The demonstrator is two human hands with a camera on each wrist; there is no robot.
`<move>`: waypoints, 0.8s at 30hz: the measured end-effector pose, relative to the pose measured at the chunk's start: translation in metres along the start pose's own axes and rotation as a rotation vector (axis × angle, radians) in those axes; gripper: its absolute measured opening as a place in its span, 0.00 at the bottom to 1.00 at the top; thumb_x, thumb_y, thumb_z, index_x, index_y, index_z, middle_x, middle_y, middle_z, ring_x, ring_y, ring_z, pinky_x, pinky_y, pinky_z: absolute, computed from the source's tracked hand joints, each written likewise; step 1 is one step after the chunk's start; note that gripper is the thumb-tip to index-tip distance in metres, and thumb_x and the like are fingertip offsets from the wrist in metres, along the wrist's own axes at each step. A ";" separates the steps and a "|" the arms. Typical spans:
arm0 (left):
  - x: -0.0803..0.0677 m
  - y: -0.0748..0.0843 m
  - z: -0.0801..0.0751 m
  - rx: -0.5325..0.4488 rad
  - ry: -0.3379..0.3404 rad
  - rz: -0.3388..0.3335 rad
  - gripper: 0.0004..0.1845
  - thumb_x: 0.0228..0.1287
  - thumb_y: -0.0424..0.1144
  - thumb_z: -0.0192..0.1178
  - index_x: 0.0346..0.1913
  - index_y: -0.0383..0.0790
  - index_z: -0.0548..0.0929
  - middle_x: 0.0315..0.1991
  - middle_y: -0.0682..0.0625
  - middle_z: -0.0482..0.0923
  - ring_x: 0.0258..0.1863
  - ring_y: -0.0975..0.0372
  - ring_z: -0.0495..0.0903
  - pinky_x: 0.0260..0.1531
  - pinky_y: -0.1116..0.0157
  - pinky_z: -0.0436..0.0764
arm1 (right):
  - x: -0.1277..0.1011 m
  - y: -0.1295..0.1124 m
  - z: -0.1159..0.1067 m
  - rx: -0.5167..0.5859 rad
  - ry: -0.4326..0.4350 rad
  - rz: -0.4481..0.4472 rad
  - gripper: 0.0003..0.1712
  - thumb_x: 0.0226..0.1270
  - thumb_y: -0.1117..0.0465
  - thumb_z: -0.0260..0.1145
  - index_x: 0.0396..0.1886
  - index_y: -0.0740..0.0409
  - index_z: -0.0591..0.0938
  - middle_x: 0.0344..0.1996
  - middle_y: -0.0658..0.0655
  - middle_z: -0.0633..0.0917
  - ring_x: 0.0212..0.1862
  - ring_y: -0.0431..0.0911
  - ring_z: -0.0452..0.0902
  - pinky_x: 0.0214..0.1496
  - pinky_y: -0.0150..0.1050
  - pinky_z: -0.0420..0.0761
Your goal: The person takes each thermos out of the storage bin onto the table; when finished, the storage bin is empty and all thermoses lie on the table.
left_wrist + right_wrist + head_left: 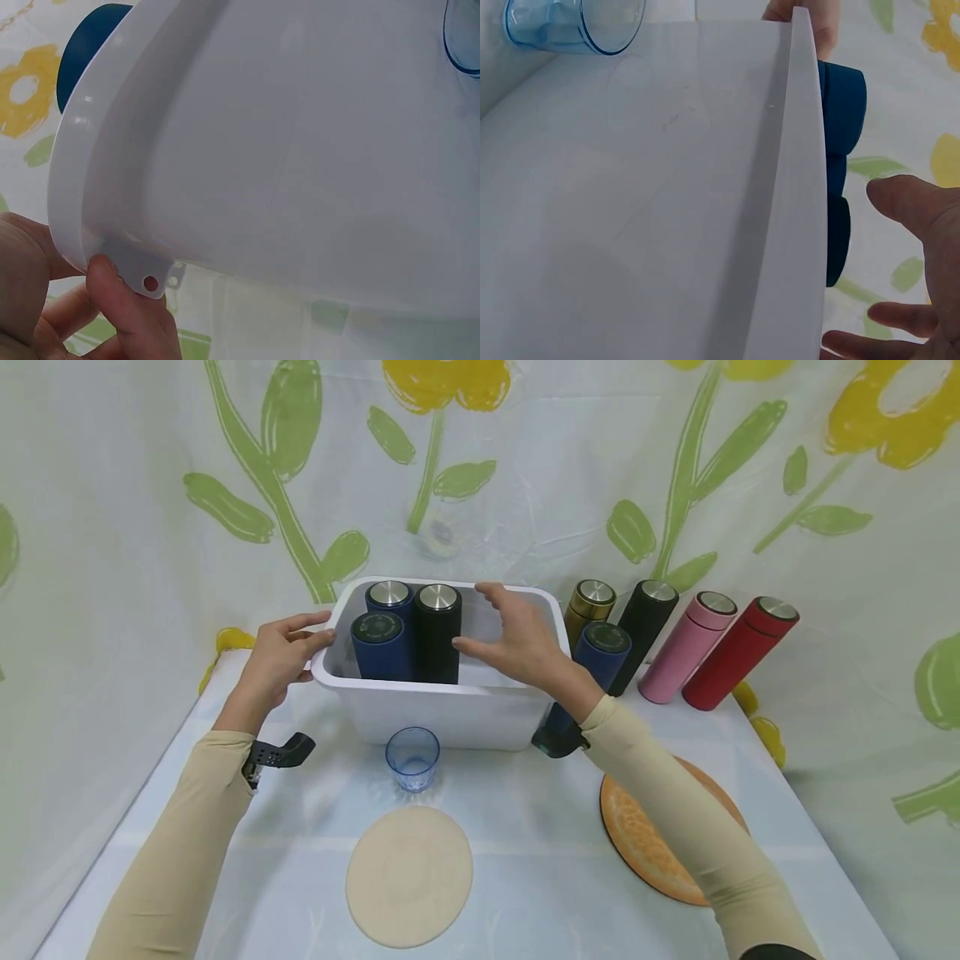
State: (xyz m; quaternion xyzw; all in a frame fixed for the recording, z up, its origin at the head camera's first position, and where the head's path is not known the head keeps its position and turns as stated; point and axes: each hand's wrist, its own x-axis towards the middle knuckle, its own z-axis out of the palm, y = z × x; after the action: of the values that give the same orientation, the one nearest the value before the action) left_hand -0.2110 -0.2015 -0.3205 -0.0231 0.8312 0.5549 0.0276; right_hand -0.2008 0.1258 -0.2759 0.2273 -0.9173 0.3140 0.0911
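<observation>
A white plastic bin (435, 714) holds two blue thermos bottles (378, 652) and a black thermos bottle (438, 639), all upright in its left half. At the bin's left end, my left hand (273, 664) grips the rim; in the left wrist view its fingers (120, 300) pinch the edge beside a small tab with a hole. Over the bin's right half hovers my right hand (521, 639), thumb and fingers spread with nothing between them. Its thumb points at the black bottle, a little apart from it in the right wrist view.
Right of the bin stand gold (592, 602), blue (602, 647), black (647, 627), pink (688, 647) and red (741, 653) thermos bottles. A blue glass (412, 760) is close before the bin. Nearer lie a beige round mat (409, 877) and a brown round board (645, 835) under my right forearm.
</observation>
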 end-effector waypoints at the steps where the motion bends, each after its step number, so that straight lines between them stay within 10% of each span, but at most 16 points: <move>1: 0.000 0.000 0.000 0.000 -0.002 0.001 0.29 0.75 0.48 0.56 0.75 0.48 0.67 0.62 0.37 0.74 0.51 0.50 0.75 0.34 0.70 0.81 | 0.001 -0.001 0.001 0.003 -0.004 0.007 0.47 0.62 0.48 0.74 0.75 0.62 0.64 0.71 0.59 0.70 0.68 0.52 0.68 0.66 0.46 0.71; 24: -0.001 0.000 -0.001 -0.017 -0.004 0.003 0.29 0.75 0.47 0.57 0.75 0.47 0.67 0.63 0.37 0.74 0.49 0.52 0.77 0.34 0.69 0.82 | 0.033 -0.011 0.019 -0.053 -0.100 0.109 0.52 0.62 0.42 0.72 0.78 0.58 0.58 0.73 0.58 0.67 0.71 0.53 0.64 0.69 0.48 0.67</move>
State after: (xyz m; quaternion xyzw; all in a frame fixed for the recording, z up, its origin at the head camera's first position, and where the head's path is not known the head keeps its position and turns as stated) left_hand -0.2095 -0.2020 -0.3201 -0.0211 0.8265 0.5618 0.0284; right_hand -0.2250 0.0946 -0.2752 0.1899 -0.9397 0.2824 0.0341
